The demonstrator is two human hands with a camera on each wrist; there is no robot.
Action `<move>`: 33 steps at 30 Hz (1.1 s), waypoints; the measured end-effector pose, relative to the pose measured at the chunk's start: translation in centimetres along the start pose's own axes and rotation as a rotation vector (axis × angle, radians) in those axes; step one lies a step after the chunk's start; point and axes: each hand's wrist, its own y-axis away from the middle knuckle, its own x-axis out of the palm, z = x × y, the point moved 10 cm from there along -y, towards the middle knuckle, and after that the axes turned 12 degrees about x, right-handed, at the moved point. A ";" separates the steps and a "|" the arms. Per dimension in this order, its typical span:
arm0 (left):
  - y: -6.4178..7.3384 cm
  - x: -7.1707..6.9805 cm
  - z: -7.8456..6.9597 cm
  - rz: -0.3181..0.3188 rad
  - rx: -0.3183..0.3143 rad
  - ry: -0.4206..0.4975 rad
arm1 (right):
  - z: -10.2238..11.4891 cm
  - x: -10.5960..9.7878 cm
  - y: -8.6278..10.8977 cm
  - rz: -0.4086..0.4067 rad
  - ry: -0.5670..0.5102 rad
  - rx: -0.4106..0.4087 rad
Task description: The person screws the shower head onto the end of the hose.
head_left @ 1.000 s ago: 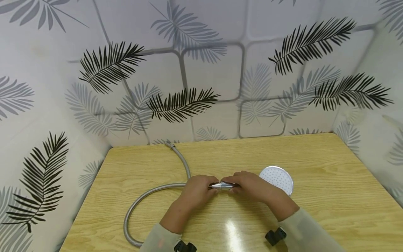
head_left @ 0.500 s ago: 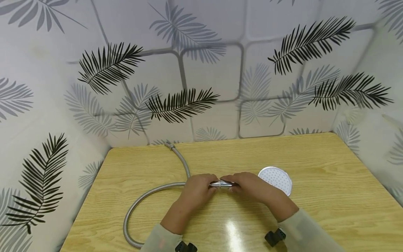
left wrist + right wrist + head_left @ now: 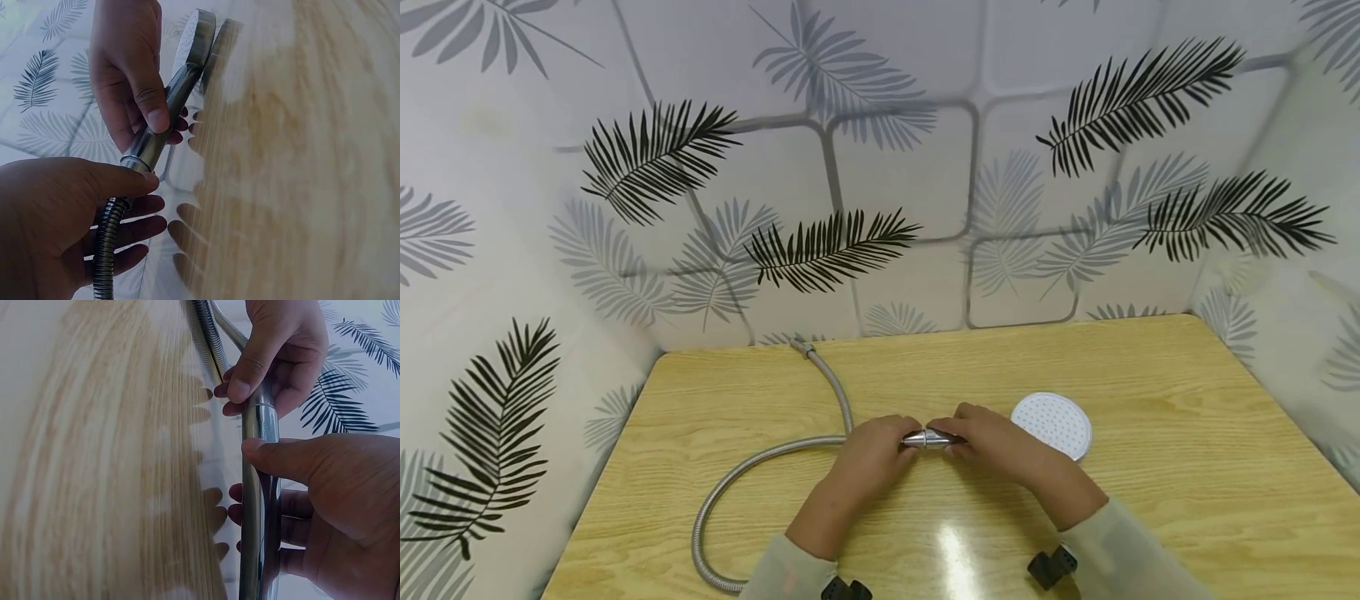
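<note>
A chrome handheld shower head (image 3: 1051, 423) with a round white spray face lies across the middle of the table. My right hand (image 3: 1000, 446) grips its handle (image 3: 253, 506), thumb on one side and fingers on the other. At the handle's end, my left hand (image 3: 872, 454) pinches the metal connector (image 3: 125, 199) of a ribbed shower hose (image 3: 106, 250) between thumb and fingers. Connector and handle meet in line between the two hands, with a seam visible there. How far the threads are engaged is hidden.
The hose (image 3: 730, 479) loops left over the wood-grain table (image 3: 1135, 375), and its other end fitting (image 3: 802, 345) lies near the back edge. Leaf-patterned covering (image 3: 910, 275) rises behind the table and along both sides. Light glares off the tabletop near the front.
Both hands stay at the joint between hose and handle. The right hand's knuckles have risen slightly, and the spray face has shifted a little left and up.
</note>
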 end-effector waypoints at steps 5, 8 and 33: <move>0.0 0.3 0.2 -0.005 -0.010 -0.018 | -0.2 0.1 -0.2 -0.013 0.021 0.019; 0.1 0.3 0.4 -0.009 -0.025 -0.035 | -0.3 0.2 -0.3 -0.023 0.052 0.030; 0.2 0.0 0.9 -0.018 -0.045 -0.089 | 0.0 0.2 -0.8 -0.075 0.116 0.039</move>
